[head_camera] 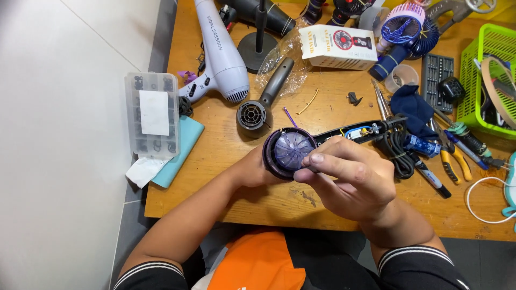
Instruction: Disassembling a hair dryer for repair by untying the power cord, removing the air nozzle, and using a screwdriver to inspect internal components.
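Gripping the purple dryer head [290,150], left hand [252,169] beneath, right hand [349,180] pinching.

A wooden counter [322,102] carries a clear parts box [152,114] overhanging its left edge, a white hair dryer [219,53] and a grey one [263,102] toward the far left corner, a white carton [337,47] along the far edge, a green basket [484,75] at the right edge, and yellow-handled pliers [457,161] near it.
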